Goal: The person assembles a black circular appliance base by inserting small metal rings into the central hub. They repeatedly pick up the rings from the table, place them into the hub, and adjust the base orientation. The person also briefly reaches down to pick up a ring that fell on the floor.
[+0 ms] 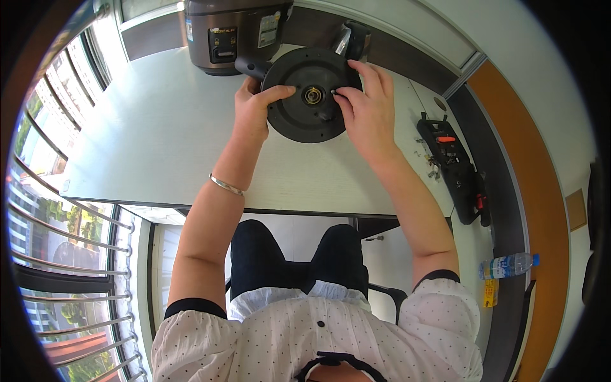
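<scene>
A round black plastic appliance part (286, 121), with a stubby handle-like arm at its upper left, is held tilted above the far side of the table. A brass-coloured coil sits in a ring at its middle, and small holes run around its rim. My left hand (252, 105) grips its left edge, thumb lying across the face and the other fingers hidden behind. My right hand (369, 105) is at the right side, thumb and a fingertip pinched on a small metal piece (333, 91) right of the coil. Another right finger touches the rim.
Behind stands a brown cooker (235, 38), with a dark shiny object (352, 41) to its right. An open black tool case (450, 159) lies at the table's right edge beside small loose metal parts (433, 167). Farther right are a water bottle (506, 266) and barred windows are left.
</scene>
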### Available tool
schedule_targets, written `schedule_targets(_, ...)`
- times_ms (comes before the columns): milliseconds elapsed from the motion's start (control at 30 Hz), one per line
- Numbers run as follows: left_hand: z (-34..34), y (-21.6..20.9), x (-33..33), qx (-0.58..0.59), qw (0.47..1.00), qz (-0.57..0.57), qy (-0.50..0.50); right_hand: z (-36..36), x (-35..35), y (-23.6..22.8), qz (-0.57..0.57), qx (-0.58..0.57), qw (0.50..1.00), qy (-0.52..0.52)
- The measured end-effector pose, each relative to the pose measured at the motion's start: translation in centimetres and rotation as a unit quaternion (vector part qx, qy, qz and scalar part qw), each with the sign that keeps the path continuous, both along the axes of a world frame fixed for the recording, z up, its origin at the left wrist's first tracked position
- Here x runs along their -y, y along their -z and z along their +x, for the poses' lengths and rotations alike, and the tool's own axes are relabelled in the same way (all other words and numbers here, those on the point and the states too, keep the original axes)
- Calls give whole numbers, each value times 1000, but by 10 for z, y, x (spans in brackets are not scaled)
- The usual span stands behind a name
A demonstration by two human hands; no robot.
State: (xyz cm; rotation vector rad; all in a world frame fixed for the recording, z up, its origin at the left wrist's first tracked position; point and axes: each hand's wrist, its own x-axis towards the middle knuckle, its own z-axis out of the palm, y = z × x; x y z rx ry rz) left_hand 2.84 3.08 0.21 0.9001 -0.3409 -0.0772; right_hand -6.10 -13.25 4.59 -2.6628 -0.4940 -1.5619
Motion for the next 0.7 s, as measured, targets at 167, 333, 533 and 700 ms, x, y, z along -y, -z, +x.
schedule_targets(167, -4, 1, 3, 16, 1000, 6, -6, -1, 1, 8, 12, 12, 1000, 1)
schedule_targets(333, -3, 5, 7, 37, 999, 34, -10, -4, 2, 16, 24, 27, 999, 3)
schedule_targets(533, -5, 6, 8, 103, 990, 94, -28, -5, 6, 26, 16, 20, 1000, 8)
schedule_targets(700, -11, 4, 12, 112, 988, 95, -39, -7, 11, 36, 20, 25, 999, 6)
